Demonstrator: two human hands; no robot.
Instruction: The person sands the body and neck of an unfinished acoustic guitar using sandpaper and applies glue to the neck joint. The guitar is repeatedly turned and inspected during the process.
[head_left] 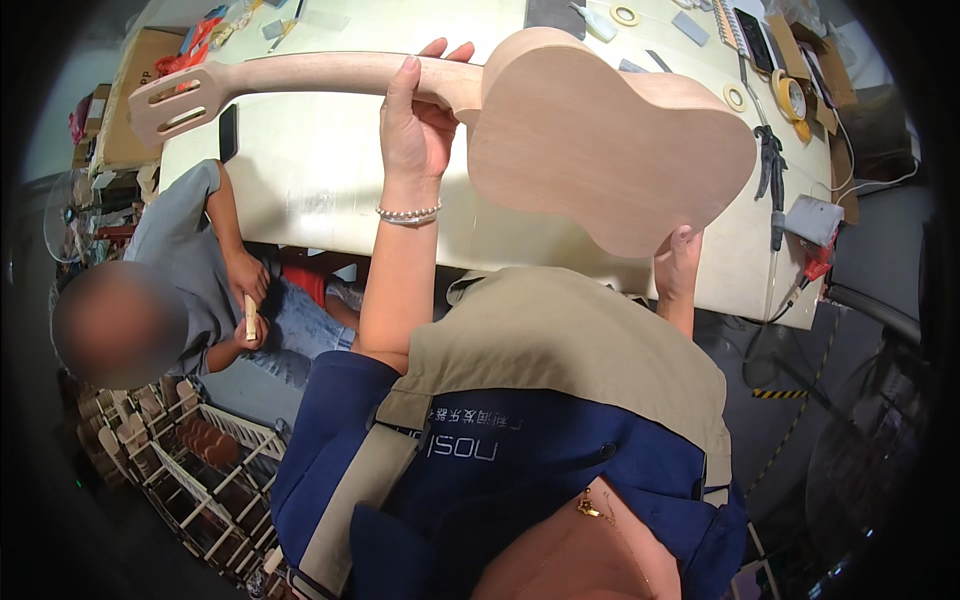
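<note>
An unfinished, pale wooden ukulele (610, 140) is held up over the table, its flat back toward me. Its slotted headstock (180, 102) points left and the rounded body lies to the right. My left hand (420, 125) is wrapped round the neck close to the body, the thumb on the near side and fingertips showing beyond the far edge. At the body's lower right edge my right hand (680, 262) grips the rim; the thumb shows, while its other fingers are hidden behind the wood.
A white table (330, 190) carries a phone (229, 132), tape rolls (790, 95), a glue bottle (600, 24) and a black air gun (770, 165). At left sits a co-worker (190, 240) holding a small pale piece. A rack of wooden parts (210, 450) stands lower left.
</note>
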